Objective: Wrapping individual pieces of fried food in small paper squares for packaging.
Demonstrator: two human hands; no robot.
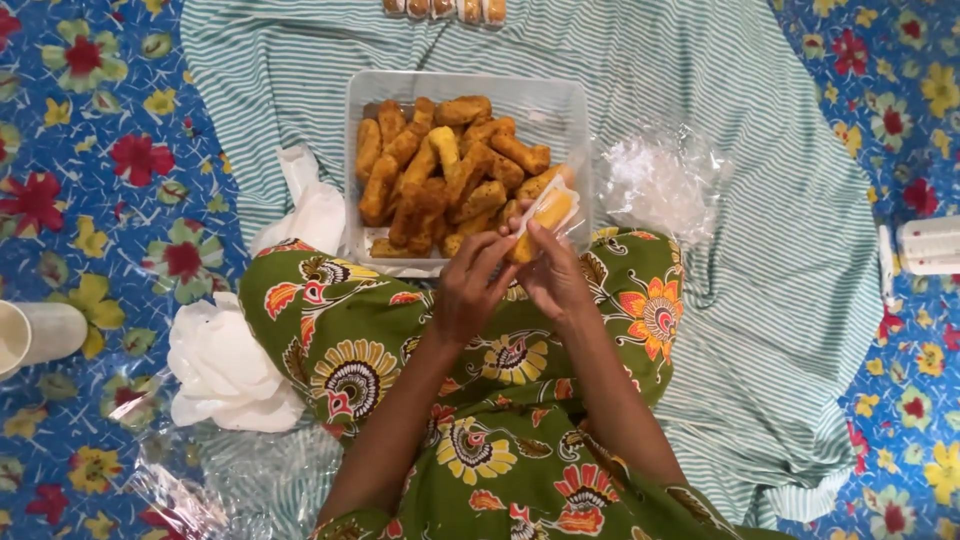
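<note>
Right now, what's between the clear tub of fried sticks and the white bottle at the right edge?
Head view: a crumpled clear plastic sheet on the striped cloth lies between the tub and the white bottle.

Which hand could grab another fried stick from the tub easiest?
Probably the left hand. Only its fingers pinch the clear wrapper, so it looks easier to free. The right hand cradles the wrapped fried stick. Both hover at the near edge of the plastic tub.

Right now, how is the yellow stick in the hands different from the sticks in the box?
The stick in the hands sits inside a clear plastic wrapper; the sticks in the box are bare. It is alone, held by the left hand and right hand; they lie piled in the clear box. It looks paler yellow; they look browner. Both are long fried sticks.
</note>
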